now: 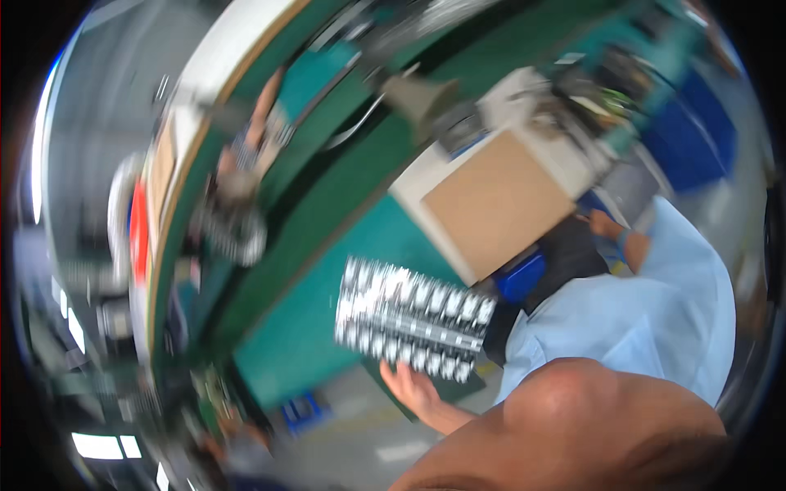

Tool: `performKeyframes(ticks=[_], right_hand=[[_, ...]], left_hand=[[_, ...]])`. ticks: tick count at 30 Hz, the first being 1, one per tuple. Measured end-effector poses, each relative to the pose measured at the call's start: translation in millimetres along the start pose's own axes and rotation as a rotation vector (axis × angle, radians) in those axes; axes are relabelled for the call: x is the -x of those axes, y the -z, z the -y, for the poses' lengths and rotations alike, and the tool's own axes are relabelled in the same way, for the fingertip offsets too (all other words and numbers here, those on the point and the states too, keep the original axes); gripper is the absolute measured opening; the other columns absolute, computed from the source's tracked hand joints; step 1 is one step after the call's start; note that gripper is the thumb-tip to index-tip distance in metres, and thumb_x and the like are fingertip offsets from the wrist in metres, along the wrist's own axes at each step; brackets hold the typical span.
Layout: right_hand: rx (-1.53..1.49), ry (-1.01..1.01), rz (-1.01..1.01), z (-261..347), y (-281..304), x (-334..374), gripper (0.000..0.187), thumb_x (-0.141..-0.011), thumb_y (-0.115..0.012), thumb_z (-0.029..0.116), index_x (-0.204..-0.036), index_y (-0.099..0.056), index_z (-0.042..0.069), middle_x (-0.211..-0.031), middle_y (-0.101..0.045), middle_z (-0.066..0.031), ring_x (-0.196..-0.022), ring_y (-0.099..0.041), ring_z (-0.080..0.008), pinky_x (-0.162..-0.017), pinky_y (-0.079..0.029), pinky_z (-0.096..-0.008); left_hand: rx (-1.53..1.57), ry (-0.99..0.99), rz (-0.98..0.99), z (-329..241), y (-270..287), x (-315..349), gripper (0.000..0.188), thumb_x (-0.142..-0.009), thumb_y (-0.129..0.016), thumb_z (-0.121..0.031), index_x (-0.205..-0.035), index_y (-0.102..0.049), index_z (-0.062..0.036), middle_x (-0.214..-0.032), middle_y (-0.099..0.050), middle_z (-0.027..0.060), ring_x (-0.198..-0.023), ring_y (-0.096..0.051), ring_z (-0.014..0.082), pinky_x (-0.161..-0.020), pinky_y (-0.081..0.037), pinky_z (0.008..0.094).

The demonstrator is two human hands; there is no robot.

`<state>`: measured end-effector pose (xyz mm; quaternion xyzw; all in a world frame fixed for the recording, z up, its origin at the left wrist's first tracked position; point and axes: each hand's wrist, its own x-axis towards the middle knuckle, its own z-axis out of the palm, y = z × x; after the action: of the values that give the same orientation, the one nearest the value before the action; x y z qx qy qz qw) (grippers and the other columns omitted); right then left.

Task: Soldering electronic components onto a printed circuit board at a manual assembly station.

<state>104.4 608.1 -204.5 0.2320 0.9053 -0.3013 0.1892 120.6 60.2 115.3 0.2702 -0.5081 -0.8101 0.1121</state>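
A clear, shiny plastic tray (413, 315) with rows of small compartments is held tilted in front of me. My left hand (413, 393) is at its lower edge, thumb and fingers against the plastic; part of the grip is hidden by the tray. What lies in the compartments is too blurred to name. Off to the right, my right hand (604, 225), with a blue band at the wrist, is beside a grey surface at the corner of a brown cardboard sheet (499, 200). Motion blur hides its fingers.
A green workbench (360, 254) runs diagonally behind the tray. Blue bins (692, 127) stand at the upper right, and a blue crate (303, 412) is on the floor. Across the bench, another person (237, 176) sits or stands with an arm stretched out.
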Motion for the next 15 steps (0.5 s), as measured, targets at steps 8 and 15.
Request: performKeyframes(ticks=[8, 15], right_hand=[[0.089, 0.014, 0.056, 40.4, 55.9, 49.2, 0.047, -0.091, -0.056, 0.042, -0.073, -0.067, -0.001, -0.075, -0.068, -0.0178, -0.068, -0.061, -0.0373, -0.066, -0.049, -0.0453], [0.191, 0.085, 0.043, 58.9, 43.2, 139.0, 0.039, -0.087, -0.061, 0.039, -0.08, -0.07, 0.002, -0.082, -0.07, -0.0159, -0.078, -0.064, -0.037, -0.072, -0.051, -0.0455]], left_hand=[[-0.074, -0.013, 0.07, 2.5, 13.9, -19.6, 0.043, -0.097, -0.058, -0.008, -0.135, -0.037, -0.0101, -0.092, -0.056, 0.0028, -0.069, -0.049, 0.0018, -0.057, -0.04, 0.0155], [-0.103, -0.001, 0.04, -20.7, 47.2, 13.7, 0.041, -0.097, -0.059, -0.01, -0.132, -0.038, -0.0125, -0.09, -0.056, 0.001, -0.064, -0.049, 0.0025, -0.054, -0.04, 0.0154]])
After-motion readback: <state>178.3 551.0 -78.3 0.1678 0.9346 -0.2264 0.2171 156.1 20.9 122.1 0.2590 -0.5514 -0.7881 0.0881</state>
